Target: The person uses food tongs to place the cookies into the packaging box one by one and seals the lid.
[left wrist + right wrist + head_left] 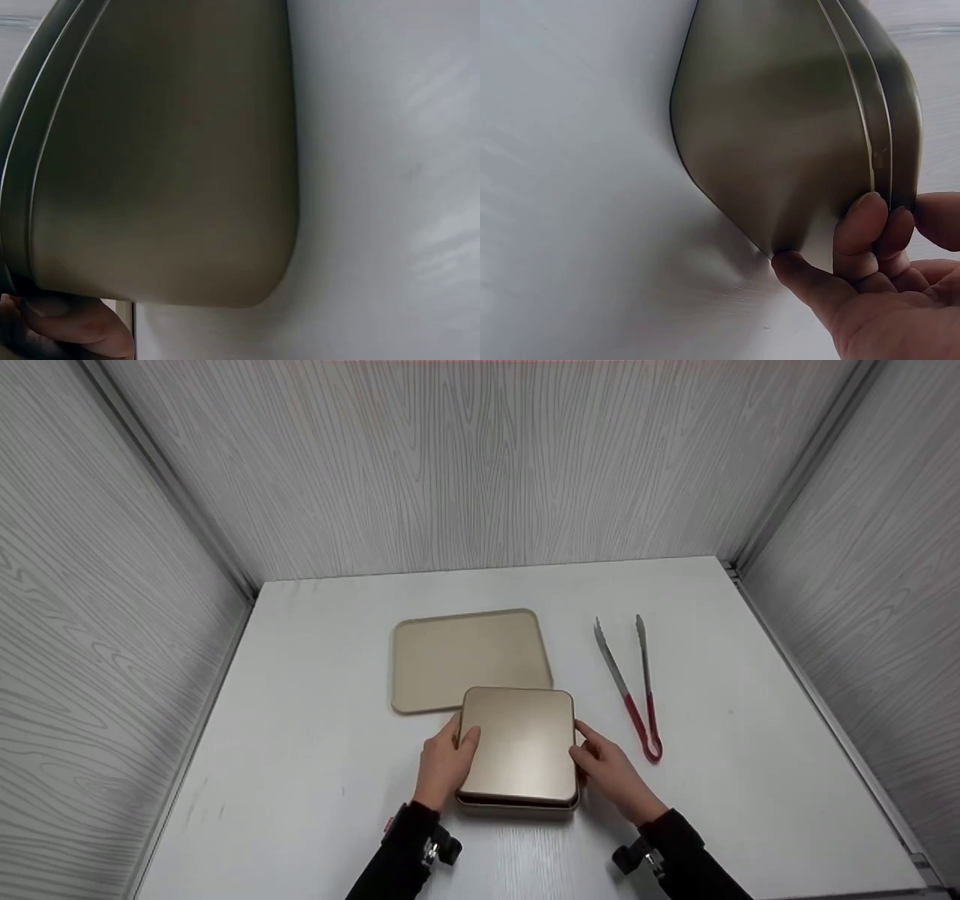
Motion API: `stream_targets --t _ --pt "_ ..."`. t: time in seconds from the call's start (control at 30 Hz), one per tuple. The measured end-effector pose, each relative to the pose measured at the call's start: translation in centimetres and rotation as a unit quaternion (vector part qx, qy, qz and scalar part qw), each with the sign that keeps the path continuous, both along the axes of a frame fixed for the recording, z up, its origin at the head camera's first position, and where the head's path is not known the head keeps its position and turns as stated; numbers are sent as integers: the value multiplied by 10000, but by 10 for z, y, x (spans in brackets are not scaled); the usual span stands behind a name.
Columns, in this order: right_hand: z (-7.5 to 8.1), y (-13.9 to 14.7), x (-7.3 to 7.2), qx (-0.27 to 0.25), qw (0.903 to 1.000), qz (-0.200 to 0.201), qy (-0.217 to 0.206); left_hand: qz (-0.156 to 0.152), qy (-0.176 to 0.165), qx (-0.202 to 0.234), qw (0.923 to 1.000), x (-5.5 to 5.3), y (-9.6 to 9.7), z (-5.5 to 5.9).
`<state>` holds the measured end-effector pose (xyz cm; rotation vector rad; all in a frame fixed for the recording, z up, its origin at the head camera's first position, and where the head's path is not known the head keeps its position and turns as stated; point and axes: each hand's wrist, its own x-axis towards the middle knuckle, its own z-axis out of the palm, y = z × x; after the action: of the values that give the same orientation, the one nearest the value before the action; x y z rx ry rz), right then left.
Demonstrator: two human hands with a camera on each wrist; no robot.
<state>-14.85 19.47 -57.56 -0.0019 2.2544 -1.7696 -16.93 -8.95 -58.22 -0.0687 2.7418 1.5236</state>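
Observation:
A gold-coloured metal tin (517, 812) stands in front of me, its matching lid (519, 742) lying on top with a dark gap along the near edge. My left hand (444, 765) grips the lid at its left side, thumb over the top face. At the right side, my right hand (609, 774) pinches the lid's edge, thumb against it. In the right wrist view, several fingertips (866, 214) meet the rim seam while another finger touches the tin's lower corner. The left wrist view shows mostly the tin's side wall (172, 180); the inside is hidden.
Behind the tin lies a flat beige tray (465, 660), its near right part overlapped by the lid in the head view. Metal tongs with red handles (641, 727) lie spread to the right. Grey wood-grain panels (480, 465) enclose the white table (315, 675) at back and sides.

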Motion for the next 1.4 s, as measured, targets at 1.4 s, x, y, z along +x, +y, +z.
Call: stream_targets --t 1.4 --pt "16 -16 -4 3565 8800 870 3015 -1538 2202 -2885 9190 10 0 14"
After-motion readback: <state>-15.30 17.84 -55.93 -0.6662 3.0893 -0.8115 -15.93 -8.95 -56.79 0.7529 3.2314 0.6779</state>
